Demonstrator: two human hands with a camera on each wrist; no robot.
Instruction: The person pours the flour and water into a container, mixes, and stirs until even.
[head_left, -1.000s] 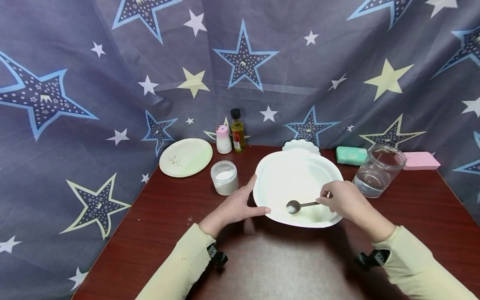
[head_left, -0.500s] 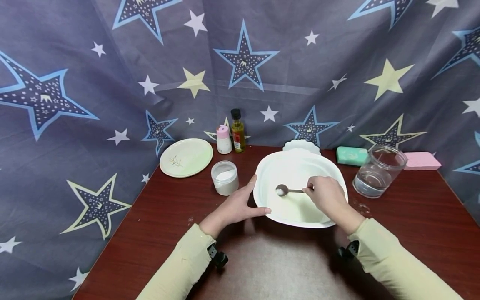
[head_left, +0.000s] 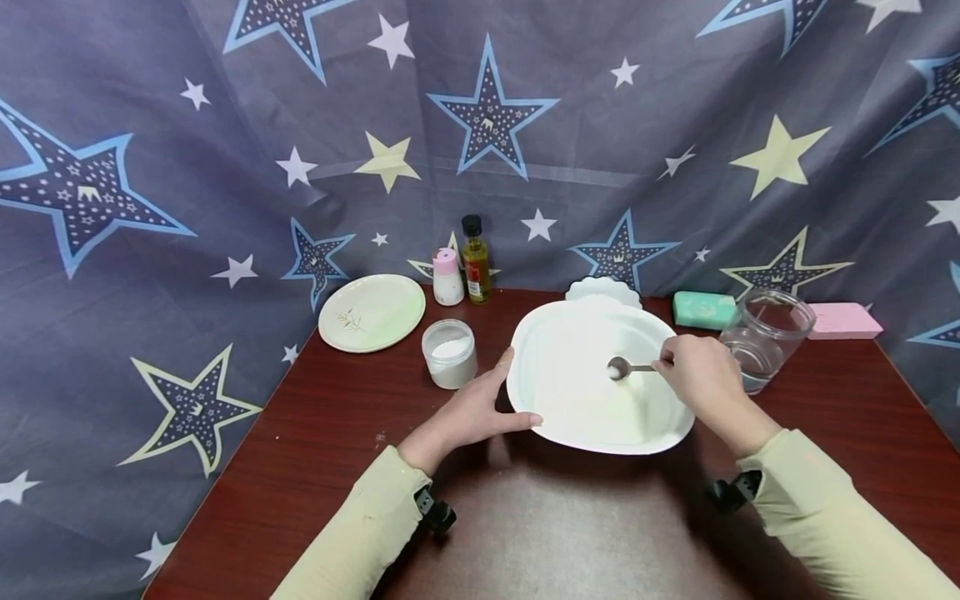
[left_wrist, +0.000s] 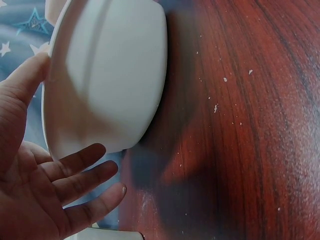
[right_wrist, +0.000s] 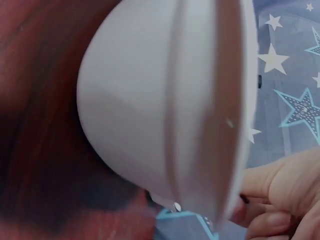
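A large white basin point(head_left: 564, 375) stands in the middle of the table. My left hand point(head_left: 480, 410) rests at its left side, thumb on the near rim. In the left wrist view the basin wall point(left_wrist: 115, 75) is beside the spread, nearly straight fingers point(left_wrist: 86, 182). My right hand point(head_left: 703, 377) pinches the handle of a dark metal spoon point(head_left: 618, 369) over the basin's right half, with something white in the spoon's bowl. The right wrist view shows the basin's outer side point(right_wrist: 130, 95), and the curled fingers point(right_wrist: 272, 222) beyond its rim; the spoon is mostly hidden there.
Left of the basin stands a jar of white powder point(head_left: 451, 363), with a plate point(head_left: 372, 312), a pink-capped shaker point(head_left: 448, 287) and an oil bottle point(head_left: 476, 271) behind. To the right are a glass jug of water point(head_left: 765, 333), a green block point(head_left: 703, 310) and a pink block point(head_left: 843, 322).
My right hand moves the spoon leftward across the basin, then back right and slightly farther from me, still pinching it. My left hand stays in place at the rim.
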